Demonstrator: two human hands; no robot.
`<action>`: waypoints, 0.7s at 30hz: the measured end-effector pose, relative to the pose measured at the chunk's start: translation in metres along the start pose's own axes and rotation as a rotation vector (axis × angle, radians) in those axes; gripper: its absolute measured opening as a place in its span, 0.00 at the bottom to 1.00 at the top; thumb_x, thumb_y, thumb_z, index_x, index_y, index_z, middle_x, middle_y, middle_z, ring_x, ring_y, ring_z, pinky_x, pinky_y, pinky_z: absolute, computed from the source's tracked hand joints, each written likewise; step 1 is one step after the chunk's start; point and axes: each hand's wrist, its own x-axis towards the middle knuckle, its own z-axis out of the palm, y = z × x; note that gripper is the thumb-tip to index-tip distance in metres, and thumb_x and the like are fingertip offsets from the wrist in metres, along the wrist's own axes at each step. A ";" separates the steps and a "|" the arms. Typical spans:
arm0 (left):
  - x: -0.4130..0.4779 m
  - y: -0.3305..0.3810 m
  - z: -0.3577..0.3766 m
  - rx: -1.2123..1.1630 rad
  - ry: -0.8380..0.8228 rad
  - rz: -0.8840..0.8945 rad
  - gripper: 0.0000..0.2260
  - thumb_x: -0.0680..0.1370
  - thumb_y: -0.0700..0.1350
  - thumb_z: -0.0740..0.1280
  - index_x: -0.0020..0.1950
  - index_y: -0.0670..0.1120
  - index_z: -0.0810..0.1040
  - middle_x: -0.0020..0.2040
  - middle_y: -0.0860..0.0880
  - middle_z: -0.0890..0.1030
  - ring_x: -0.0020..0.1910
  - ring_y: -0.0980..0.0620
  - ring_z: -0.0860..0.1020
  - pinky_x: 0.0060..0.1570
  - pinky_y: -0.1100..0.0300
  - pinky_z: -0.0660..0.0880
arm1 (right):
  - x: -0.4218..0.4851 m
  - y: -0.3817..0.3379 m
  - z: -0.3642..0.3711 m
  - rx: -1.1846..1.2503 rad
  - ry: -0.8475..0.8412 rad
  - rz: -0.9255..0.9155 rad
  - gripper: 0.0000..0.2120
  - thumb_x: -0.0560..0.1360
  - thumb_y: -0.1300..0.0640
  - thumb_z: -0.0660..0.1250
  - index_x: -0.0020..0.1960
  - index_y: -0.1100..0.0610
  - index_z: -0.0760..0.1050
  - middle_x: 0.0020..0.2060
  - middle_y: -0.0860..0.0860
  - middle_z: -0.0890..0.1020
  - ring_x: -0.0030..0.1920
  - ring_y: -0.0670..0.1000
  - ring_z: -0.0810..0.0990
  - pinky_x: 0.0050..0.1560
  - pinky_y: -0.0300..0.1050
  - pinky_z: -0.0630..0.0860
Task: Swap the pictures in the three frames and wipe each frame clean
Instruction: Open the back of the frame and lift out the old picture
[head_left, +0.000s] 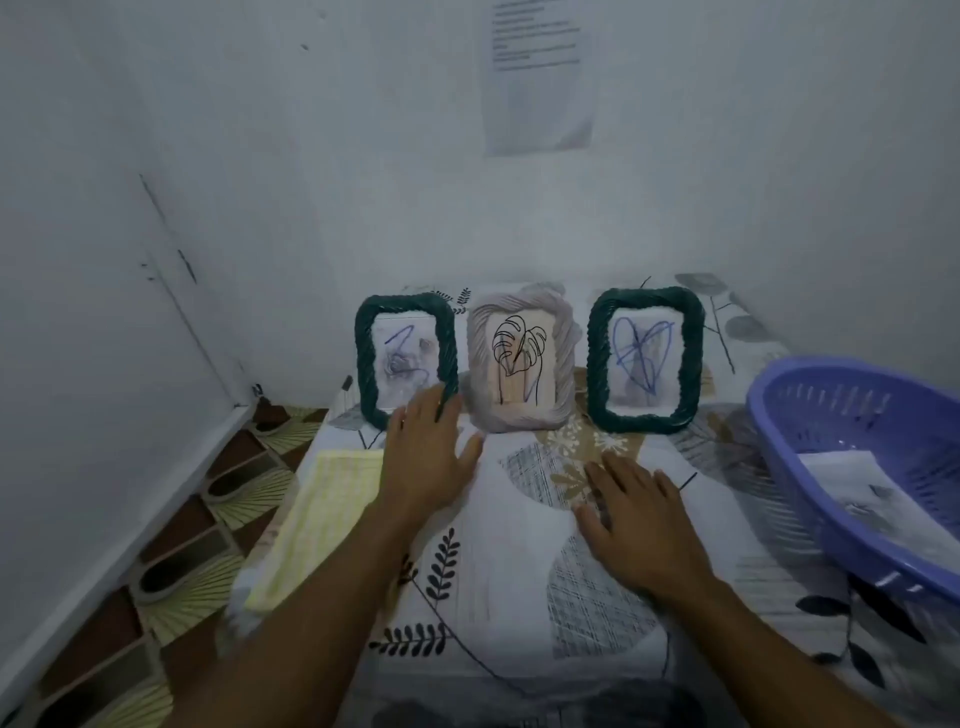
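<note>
Both hands are open and hold nothing: the left hand (428, 452) reaches forward with fingers spread, its fingertips at the lower right corner of the left green frame (405, 358), while the right hand (636, 512) lies flat, palm down, on the patterned cloth (498, 587) that covers the bench. Three frames stand upright in a row along the bench's far edge, against the wall, each with its long axis vertical: the left green frame with a blue scribble, the grey frame (522, 358) with a leaf drawing in the middle, and the right green frame (644, 358) with a blue heart-like scribble. The left green frame lies straight ahead of the left hand, which is far the nearer; the right hand is well short of the row, below the gap between the grey and right frames. So the left frame looks like the first to be lifted. A yellow cloth (317, 525) lies along the bench's left edge, just beside the left forearm. A purple basket (779, 415) with a sheet of paper (852, 488) inside sits at the right edge.
</note>
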 end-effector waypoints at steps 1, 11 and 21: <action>0.016 -0.005 -0.003 0.008 0.045 0.010 0.27 0.77 0.59 0.57 0.71 0.45 0.67 0.74 0.42 0.65 0.73 0.42 0.63 0.71 0.43 0.59 | 0.000 0.001 -0.002 -0.005 0.007 0.002 0.31 0.78 0.38 0.45 0.77 0.49 0.55 0.78 0.50 0.57 0.77 0.50 0.53 0.77 0.54 0.47; 0.117 -0.031 -0.035 0.149 0.000 -0.100 0.28 0.80 0.55 0.56 0.77 0.44 0.53 0.79 0.45 0.52 0.77 0.40 0.48 0.73 0.38 0.45 | 0.002 0.004 0.000 -0.004 0.054 -0.021 0.38 0.72 0.34 0.37 0.77 0.49 0.57 0.77 0.50 0.59 0.77 0.51 0.56 0.76 0.54 0.49; 0.110 -0.042 -0.071 0.074 0.215 0.042 0.11 0.81 0.47 0.58 0.61 0.48 0.73 0.56 0.47 0.72 0.53 0.45 0.74 0.58 0.46 0.60 | 0.004 0.006 0.005 -0.017 0.054 -0.022 0.38 0.72 0.34 0.38 0.76 0.49 0.60 0.76 0.51 0.61 0.76 0.50 0.58 0.76 0.55 0.50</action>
